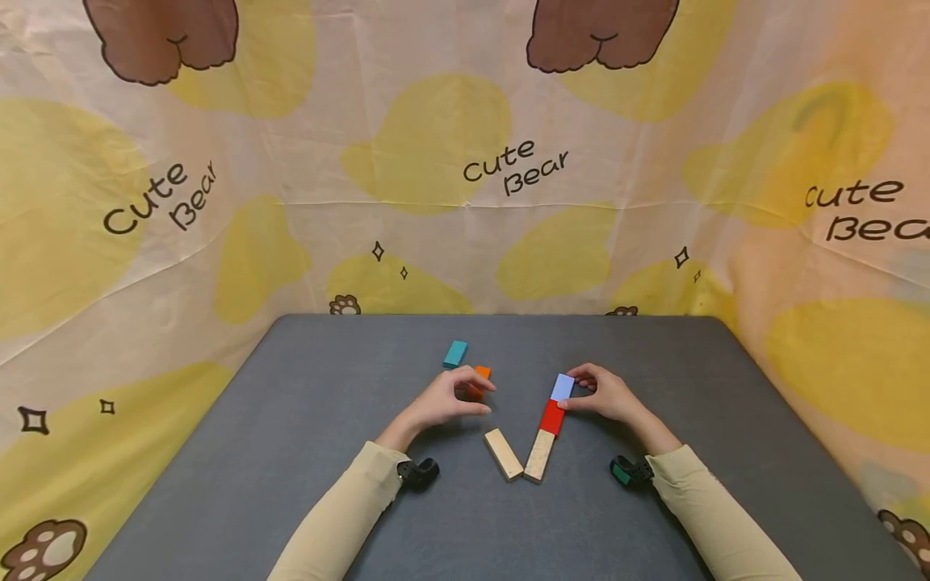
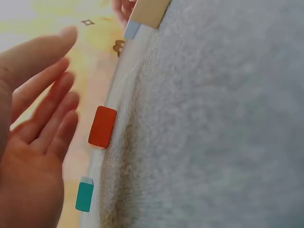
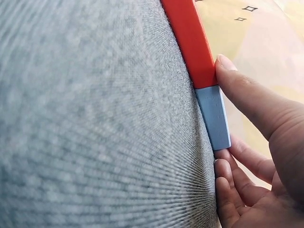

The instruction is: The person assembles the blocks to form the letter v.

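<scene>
On the grey table, a light blue block [image 1: 563, 386], a red block [image 1: 552, 417] and a pale wooden block [image 1: 539, 455] lie end to end in a slanting row. My right hand [image 1: 605, 394] holds the blue block, with the curled fingertips at its far end and the thumb [image 3: 247, 90] against the red block beside their joint. A second wooden block [image 1: 504, 453] slants the other way, its near end close to the row's near end. My left hand [image 1: 450, 395] hovers with fingers extended and nothing in its grasp, partly covering an orange block [image 1: 483, 373].
A teal block [image 1: 455, 353] lies beyond the left hand, towards the back of the table [image 1: 349, 339]. Behind the table hangs a patterned cloth [image 1: 421, 145] printed with bears and lettering. Each wrist wears a dark band with a small camera.
</scene>
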A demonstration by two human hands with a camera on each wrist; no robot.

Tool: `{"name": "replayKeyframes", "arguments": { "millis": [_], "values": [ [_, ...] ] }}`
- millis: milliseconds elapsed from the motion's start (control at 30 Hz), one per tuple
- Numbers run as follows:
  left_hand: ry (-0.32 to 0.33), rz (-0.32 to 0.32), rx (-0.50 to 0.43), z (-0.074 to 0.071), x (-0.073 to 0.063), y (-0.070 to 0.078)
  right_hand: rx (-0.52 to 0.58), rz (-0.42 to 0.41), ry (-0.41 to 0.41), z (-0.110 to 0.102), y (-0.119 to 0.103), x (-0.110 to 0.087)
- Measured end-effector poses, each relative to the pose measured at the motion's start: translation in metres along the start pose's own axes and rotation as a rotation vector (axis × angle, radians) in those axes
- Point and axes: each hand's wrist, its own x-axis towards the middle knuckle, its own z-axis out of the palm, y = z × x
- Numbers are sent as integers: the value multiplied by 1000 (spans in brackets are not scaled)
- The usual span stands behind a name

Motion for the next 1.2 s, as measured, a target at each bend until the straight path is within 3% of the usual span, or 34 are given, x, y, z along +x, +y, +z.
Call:
{"name": "replayKeyframes", "arguments": {
  "millis": [133, 333, 600, 833, 1200],
  "values": [
    [86, -4, 0, -3, 6, -3, 4, -3, 0, -1, 0, -2],
    [122, -14, 23, -6, 13, -10, 8, -12, 1, -1, 0, -2],
    [90, -36, -13, -10, 16, -16, 0, 5, 0, -1, -2, -2],
    [64, -79, 50, -14, 19, -18, 0, 17, -3, -1, -3, -2],
    [25, -134, 34, -16, 25, -24, -6, 17, -2, -1, -1, 1]
  ]
}}
